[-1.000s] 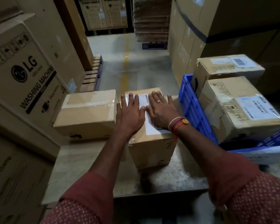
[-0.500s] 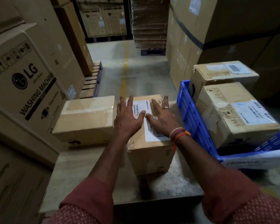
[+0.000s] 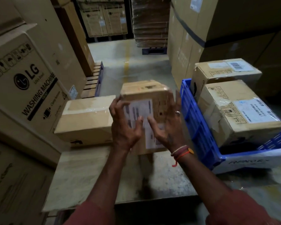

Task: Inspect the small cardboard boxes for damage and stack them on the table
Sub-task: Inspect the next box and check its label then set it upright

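I hold a small cardboard box [image 3: 147,93] with a white label, tipped up over the table [image 3: 91,174] so the labelled face points at me. My left hand [image 3: 123,127] grips its left edge with curled fingers. Along the right side my right hand [image 3: 167,129] holds it, thumb on the label face and a ring on one finger. The box is motion-blurred. A second small box [image 3: 86,120], sealed with clear tape, lies flat on the table just to the left, apart from my hands.
A blue plastic crate [image 3: 193,124] stands right of the table with two more taped boxes, a near one [image 3: 240,111] and a far one [image 3: 224,70]. Large LG washing machine cartons [image 3: 23,82] wall the left; tall cartons [image 3: 201,38] rise at right. A pallet [image 3: 94,80] lies behind the table.
Both hands went from lying flat on the box's top to gripping its sides. The box has tipped up from the table so the labelled face now points at me.
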`<state>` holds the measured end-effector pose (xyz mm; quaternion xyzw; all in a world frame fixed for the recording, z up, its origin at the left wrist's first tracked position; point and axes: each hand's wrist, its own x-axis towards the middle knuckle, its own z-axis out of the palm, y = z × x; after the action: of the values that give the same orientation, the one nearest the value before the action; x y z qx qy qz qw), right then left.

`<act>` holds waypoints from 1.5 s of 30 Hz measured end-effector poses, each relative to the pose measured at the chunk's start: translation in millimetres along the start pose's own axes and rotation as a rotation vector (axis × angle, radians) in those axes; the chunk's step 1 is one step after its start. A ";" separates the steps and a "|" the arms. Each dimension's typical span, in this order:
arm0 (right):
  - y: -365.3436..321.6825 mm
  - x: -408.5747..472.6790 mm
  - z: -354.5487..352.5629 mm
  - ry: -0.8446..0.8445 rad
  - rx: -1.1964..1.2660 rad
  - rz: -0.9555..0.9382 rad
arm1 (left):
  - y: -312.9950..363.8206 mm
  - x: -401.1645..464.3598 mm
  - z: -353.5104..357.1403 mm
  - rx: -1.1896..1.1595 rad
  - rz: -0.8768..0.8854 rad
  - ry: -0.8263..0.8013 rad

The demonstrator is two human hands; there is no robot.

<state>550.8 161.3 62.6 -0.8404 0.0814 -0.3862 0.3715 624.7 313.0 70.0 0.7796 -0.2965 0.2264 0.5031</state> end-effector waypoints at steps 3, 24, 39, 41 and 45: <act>17.8 -38.8 -2.2 -0.035 0.002 0.111 | -18.6 -41.2 5.2 -0.141 -0.042 0.006; 38.4 -2.3 19.7 -0.606 -0.505 0.152 | -35.0 -44.7 43.2 0.129 -0.362 -0.272; 49.9 18.9 27.6 -0.653 -0.538 0.123 | -27.5 -21.4 50.5 0.577 -0.333 -0.633; 51.0 26.8 33.3 -0.646 -0.543 0.153 | -29.1 -10.6 58.8 0.579 -0.328 -0.645; 63.8 20.8 40.1 -0.682 -0.554 0.179 | -40.9 4.1 70.5 0.582 -0.339 -0.671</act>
<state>603.1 129.6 13.9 -0.9770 0.1271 -0.0172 0.1701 659.7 260.3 18.5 0.9556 -0.2356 -0.0495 0.1701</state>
